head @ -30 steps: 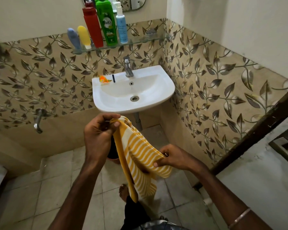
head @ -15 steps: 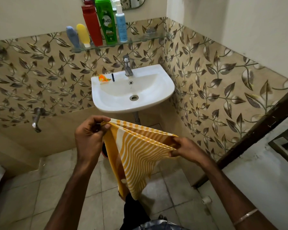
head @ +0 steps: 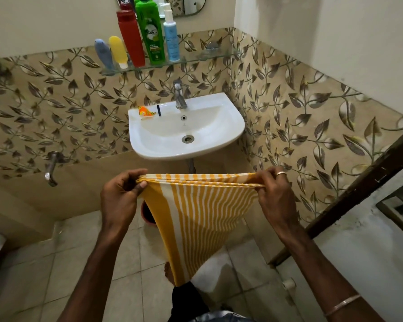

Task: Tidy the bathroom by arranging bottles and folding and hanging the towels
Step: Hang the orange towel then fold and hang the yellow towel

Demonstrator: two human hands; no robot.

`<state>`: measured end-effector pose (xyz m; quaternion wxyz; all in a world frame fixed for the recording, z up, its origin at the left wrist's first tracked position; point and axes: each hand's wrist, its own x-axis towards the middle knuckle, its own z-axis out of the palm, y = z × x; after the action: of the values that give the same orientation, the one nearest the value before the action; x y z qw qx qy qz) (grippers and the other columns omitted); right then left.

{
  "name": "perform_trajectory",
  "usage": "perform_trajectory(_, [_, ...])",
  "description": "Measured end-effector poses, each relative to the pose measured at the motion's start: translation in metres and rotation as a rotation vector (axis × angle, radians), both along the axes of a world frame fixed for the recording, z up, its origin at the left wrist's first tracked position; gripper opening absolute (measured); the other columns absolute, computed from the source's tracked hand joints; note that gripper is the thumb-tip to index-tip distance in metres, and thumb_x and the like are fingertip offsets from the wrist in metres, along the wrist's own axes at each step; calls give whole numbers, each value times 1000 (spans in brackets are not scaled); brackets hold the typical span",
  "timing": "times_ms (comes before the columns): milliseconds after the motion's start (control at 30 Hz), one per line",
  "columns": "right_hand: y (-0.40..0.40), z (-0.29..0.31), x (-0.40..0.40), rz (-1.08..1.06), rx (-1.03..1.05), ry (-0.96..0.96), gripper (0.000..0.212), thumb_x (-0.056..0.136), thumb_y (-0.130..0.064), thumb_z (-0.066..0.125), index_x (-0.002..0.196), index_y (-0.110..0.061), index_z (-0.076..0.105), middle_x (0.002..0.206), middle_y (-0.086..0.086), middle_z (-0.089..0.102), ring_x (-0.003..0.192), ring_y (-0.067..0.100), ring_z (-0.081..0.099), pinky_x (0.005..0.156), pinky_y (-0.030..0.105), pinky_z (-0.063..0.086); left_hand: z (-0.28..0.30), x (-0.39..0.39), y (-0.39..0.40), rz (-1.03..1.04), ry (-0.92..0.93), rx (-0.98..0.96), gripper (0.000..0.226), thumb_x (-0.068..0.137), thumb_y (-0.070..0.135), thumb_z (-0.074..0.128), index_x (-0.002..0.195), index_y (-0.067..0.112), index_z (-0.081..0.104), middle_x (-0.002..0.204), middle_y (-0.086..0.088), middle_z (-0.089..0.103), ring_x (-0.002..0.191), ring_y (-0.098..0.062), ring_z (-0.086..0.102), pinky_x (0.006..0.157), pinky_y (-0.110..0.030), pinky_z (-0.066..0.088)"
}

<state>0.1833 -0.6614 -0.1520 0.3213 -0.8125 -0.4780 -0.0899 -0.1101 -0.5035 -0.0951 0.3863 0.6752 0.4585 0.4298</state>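
A yellow and white striped towel (head: 200, 214) hangs doubled in front of me, below the sink. My left hand (head: 121, 196) pinches its top left corner and my right hand (head: 275, 194) pinches its top right corner, so the top edge is stretched level between them. On the glass shelf (head: 196, 59) above the sink stand a red bottle (head: 131, 38), a green bottle (head: 151, 31) and a light blue bottle (head: 171, 36), with a grey-blue tube (head: 104, 54) and a yellow tube (head: 118, 52) to their left.
A white sink (head: 233, 131) with a steel tap (head: 179, 94) juts from the leaf-patterned tiled wall. An orange wrapper (head: 146, 111) lies on its rim. A wall tap (head: 51, 166) sticks out at the left. A dark door frame (head: 358, 189) slants at the right. A reddish bucket (head: 147, 212) sits behind the towel.
My right hand has risen and moved right with a towel corner, pulling the crumpled towel out flat. My left hand kept its grip and shifted slightly down and left.
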Motion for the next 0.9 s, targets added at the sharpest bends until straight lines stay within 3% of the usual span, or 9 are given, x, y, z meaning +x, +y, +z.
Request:
perform_trajectory(100, [5, 7, 7, -38, -45, -4, 53, 80, 8, 70, 128, -12, 61, 126, 14, 58, 113, 28, 58, 78, 35, 61, -5, 3, -1, -13, 13, -19, 34, 86, -4, 68, 107, 23, 72, 102, 5, 73, 97, -11, 70, 83, -29, 57])
perform_trajectory(167, [7, 8, 11, -47, -87, -35, 37, 79, 3, 72, 112, -14, 71, 109, 11, 66, 108, 28, 57, 78, 45, 59, -7, 5, -1, -13, 11, -27, 34, 86, -5, 68, 105, 22, 72, 101, 5, 73, 95, -10, 70, 81, -26, 57])
perform_trajectory(267, [4, 10, 17, -73, -149, -86, 16, 77, -18, 81, 90, -24, 76, 97, 0, 70, 102, 25, 59, 87, 43, 44, -11, 2, 2, 2, 12, -36, 31, 87, -4, 68, 107, 19, 72, 101, 4, 73, 95, -9, 69, 82, -26, 57])
perform_trajectory(333, [3, 15, 19, -28, -176, 10, 15, 75, -26, 84, 87, -27, 75, 91, -6, 71, 94, 20, 63, 84, 40, 44, -13, -1, 5, 10, 4, -55, 29, 87, -4, 67, 109, 14, 73, 103, 1, 73, 97, -12, 70, 83, -28, 57])
perform_trajectory(433, [3, 22, 21, 77, -238, 271, 18, 75, -23, 86, 86, -25, 72, 78, -12, 67, 72, 5, 61, 61, 20, 42, -16, -3, 9, 18, -8, -77, 29, 88, -4, 66, 109, 14, 73, 104, 0, 73, 98, -14, 69, 82, -27, 56])
perform_trajectory(533, [3, 23, 24, 158, -227, 486, 24, 71, -17, 88, 81, -25, 67, 80, -13, 67, 77, 3, 62, 60, 16, 40, -18, -5, 14, 39, -26, -97, 30, 88, -4, 66, 110, 15, 73, 105, -2, 73, 99, -15, 69, 82, -26, 55])
perform_trajectory(633, [1, 23, 30, 265, -167, 632, 27, 70, -17, 88, 89, -23, 70, 81, -7, 69, 77, 9, 65, 65, 23, 48, -19, -9, 21, 61, -23, -96, 29, 89, -4, 65, 111, 14, 72, 106, -4, 73, 97, -15, 68, 78, -23, 55])
perform_trajectory(767, [-2, 29, 35, 444, -75, 758, 32, 75, -26, 82, 106, -20, 74, 91, -2, 72, 89, 13, 70, 79, 40, 60, -17, -12, 30, 69, -28, -103, 30, 88, -4, 66, 111, 14, 73, 106, -7, 73, 96, -18, 68, 83, -31, 56])
perform_trajectory(900, [-2, 40, 39, 547, -110, 795, 37, 75, -33, 81, 111, -33, 74, 92, 7, 69, 90, 29, 71, 83, 52, 60, -17, -11, 34, 69, -35, -121, 30, 88, -3, 66, 111, 15, 73, 106, -5, 73, 98, -17, 68, 86, -33, 56])
